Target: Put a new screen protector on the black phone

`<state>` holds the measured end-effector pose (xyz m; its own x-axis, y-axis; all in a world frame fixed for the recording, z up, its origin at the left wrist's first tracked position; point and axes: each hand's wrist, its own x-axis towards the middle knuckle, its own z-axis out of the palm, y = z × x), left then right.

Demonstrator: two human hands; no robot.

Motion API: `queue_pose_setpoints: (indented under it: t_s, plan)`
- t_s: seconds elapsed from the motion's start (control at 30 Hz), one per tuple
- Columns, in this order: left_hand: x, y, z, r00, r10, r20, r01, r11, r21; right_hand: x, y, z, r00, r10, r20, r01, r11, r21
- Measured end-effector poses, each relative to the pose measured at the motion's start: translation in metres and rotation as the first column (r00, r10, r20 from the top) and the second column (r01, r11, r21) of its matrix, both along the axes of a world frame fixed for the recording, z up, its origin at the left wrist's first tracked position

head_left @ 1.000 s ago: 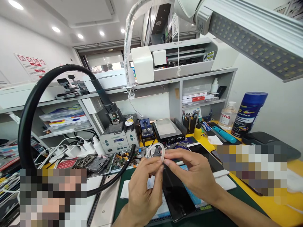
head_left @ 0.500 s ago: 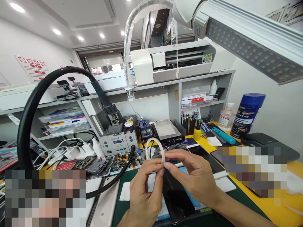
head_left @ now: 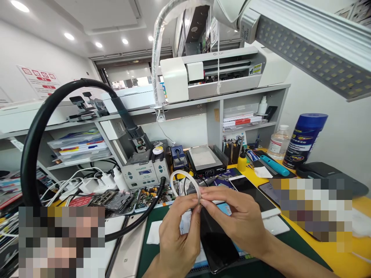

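Observation:
Both hands meet above the mat at a thin, whitish ring [head_left: 191, 180] that looks like a narrow roll of tape. My left hand [head_left: 180, 231] pinches its near edge between thumb and fingers. From the other side, my right hand [head_left: 238, 213] closes thumb and fingertips on the same spot; anything small between the fingertips is hidden. Below them a black phone [head_left: 218, 245] lies screen up, partly covered by the hands, over light blue sheets. A white-framed phone [head_left: 252, 195] rests behind my right hand.
A black hose [head_left: 145, 218] curves in from the left, beside a gold phone back [head_left: 127, 247]. Behind stand a hot-air station [head_left: 143, 175], a parts tray [head_left: 153, 195] and a hot plate [head_left: 204, 160]. A blue spray can [head_left: 304, 141] is at right; an LED lamp [head_left: 313, 54] hangs above.
The ring has tilted, its far side swinging left and opening wider to view. Both hands keep their pinch in nearly the same place.

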<state>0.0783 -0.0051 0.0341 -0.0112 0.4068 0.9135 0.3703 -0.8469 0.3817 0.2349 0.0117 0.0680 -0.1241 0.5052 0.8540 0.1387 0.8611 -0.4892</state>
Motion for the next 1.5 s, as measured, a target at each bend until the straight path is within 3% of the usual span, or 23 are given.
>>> queue_pose_setpoints:
  t_s: [0.2, 0.37, 0.53, 0.7, 0.93, 1.07, 1.23, 1.33, 1.5]
  plan:
    - [-0.001, 0.001, 0.003, 0.999, 0.015, -0.037, -0.014, 0.999, 0.032, 0.001, 0.002, -0.006, 1.0, 0.002, -0.02, -0.005, 0.99, -0.141]
    - [-0.003, 0.002, 0.007, 0.99, 0.052, -0.135, -0.038, 0.993, 0.109, 0.0, 0.003, -0.005, 1.0, -0.006, -0.006, 0.006, 0.997, -0.074]
    - [-0.005, 0.002, 0.01, 0.975, 0.091, -0.201, -0.058, 0.985, 0.165, -0.001, 0.003, -0.005, 0.999, 0.029, -0.026, -0.032, 0.991, -0.13]
    - [-0.006, 0.005, 0.009, 0.964, 0.14, -0.227, -0.089, 0.971, 0.224, 0.002, 0.003, -0.001, 0.983, 0.161, -0.088, -0.183, 0.908, -0.378]
    - [-0.008, 0.006, 0.008, 0.94, 0.172, -0.296, -0.106, 0.968, 0.226, 0.01, 0.006, 0.006, 0.975, 0.221, -0.032, -0.214, 0.884, -0.416]
    - [-0.01, 0.007, 0.007, 0.922, 0.166, -0.349, -0.085, 0.968, 0.236, 0.013, 0.007, 0.008, 0.984, 0.169, 0.055, -0.137, 0.921, -0.365]
    - [-0.012, 0.009, 0.004, 0.92, 0.15, -0.361, -0.069, 0.971, 0.229, 0.013, 0.008, 0.01, 0.981, 0.044, 0.186, -0.021, 0.992, -0.125]
    - [-0.012, 0.01, 0.002, 0.917, 0.145, -0.372, -0.064, 0.973, 0.221, 0.01, 0.008, 0.01, 0.982, -0.019, 0.187, 0.018, 1.0, 0.007]
    - [-0.011, 0.009, 0.0, 0.915, 0.155, -0.372, -0.071, 0.971, 0.229, 0.005, 0.008, 0.004, 0.984, -0.082, 0.159, 0.066, 0.993, 0.102]
